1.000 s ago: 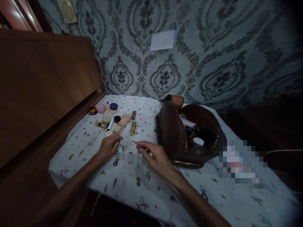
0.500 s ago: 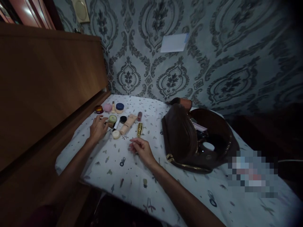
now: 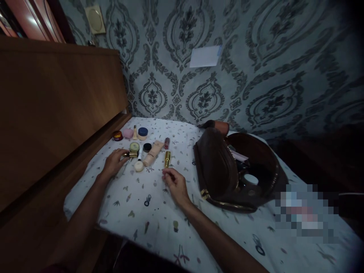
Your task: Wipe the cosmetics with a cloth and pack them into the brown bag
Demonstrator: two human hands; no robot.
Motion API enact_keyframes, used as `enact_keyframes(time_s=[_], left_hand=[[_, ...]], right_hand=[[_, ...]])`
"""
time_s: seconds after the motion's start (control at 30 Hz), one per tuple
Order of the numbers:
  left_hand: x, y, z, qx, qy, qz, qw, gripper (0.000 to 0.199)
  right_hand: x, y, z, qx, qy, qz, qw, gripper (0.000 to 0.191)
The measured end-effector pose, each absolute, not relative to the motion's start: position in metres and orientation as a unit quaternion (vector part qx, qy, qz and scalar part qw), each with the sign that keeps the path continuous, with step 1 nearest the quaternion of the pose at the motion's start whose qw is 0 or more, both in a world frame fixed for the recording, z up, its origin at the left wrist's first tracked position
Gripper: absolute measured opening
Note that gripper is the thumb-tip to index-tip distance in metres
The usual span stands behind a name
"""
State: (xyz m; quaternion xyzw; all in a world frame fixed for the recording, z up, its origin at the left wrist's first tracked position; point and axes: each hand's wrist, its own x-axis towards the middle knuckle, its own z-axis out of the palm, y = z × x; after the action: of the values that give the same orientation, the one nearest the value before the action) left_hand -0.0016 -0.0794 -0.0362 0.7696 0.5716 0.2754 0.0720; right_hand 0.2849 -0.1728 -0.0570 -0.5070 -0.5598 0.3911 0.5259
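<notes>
My left hand [image 3: 115, 163] is at the left of a cosmetics group, thumb and fingers closed around the left end of a small gold tube [image 3: 132, 154] lying on its side. Close to it are a green-lidded jar [image 3: 134, 147], a slim white tube [image 3: 140, 153], a small cream-coloured jar [image 3: 138, 166] and a black-lidded pot [image 3: 147, 147]. My right hand [image 3: 176, 185] is loosely curled over the cloth, holding nothing. Its fingertips are just below a gold lipstick [image 3: 167, 159]. Between the hands lie a beige squeeze tube [image 3: 154, 152] and a pinkish small bottle [image 3: 167, 143].
Behind these are a dark red jar [image 3: 117, 135], pink sponge [image 3: 127, 133], little beige tube [image 3: 135, 132] and blue-lidded jar [image 3: 142, 133]. An unzipped brown bag [image 3: 216, 167] stands right. A wooden cabinet [image 3: 62, 102] borders the left; patterned wall [image 3: 176, 38] behind.
My left hand has lowered slightly and its fingers have closed around the gold tube's end. My right hand has shifted right, its fingers more curled. The view has tilted up a little.
</notes>
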Motion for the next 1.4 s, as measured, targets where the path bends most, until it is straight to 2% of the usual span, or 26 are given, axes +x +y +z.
enact_keyframes(time_s=[0.13,0.57,0.67,0.8,0.83,0.93,0.97,1.2,1.4], left_hand=[[-0.004,-0.083,-0.034,0.740,0.573,0.325,0.133,0.032],[0.017,-0.098,-0.016,0.717,0.547,0.391,0.185,0.033],[0.031,-0.107,-0.007,0.726,0.506,0.404,0.231,0.032],[0.066,-0.131,0.005,0.772,0.423,0.347,0.325,0.029],[0.076,-0.138,0.008,0.784,0.401,0.330,0.339,0.028],[0.100,-0.155,0.013,0.806,0.350,0.301,0.370,0.025],[0.105,-0.158,0.013,0.807,0.341,0.297,0.379,0.025],[0.110,-0.154,-0.009,0.799,0.312,0.313,0.407,0.025],[0.101,-0.150,-0.024,0.821,0.341,0.300,0.347,0.030]], right_hand=[[0.285,-0.173,-0.059,-0.506,-0.578,0.395,0.503,0.026],[0.283,-0.175,-0.056,-0.498,-0.605,0.373,0.497,0.025],[0.281,-0.178,-0.052,-0.490,-0.629,0.348,0.493,0.037],[0.280,-0.182,-0.046,-0.472,-0.661,0.330,0.482,0.055],[0.280,-0.182,-0.045,-0.472,-0.672,0.323,0.470,0.051],[0.285,-0.184,-0.044,-0.494,-0.696,0.320,0.411,0.017],[0.287,-0.184,-0.044,-0.503,-0.697,0.326,0.394,0.011],[0.298,-0.190,-0.044,-0.536,-0.667,0.360,0.370,0.030],[0.300,-0.192,-0.038,-0.556,-0.729,0.298,0.264,0.024]])
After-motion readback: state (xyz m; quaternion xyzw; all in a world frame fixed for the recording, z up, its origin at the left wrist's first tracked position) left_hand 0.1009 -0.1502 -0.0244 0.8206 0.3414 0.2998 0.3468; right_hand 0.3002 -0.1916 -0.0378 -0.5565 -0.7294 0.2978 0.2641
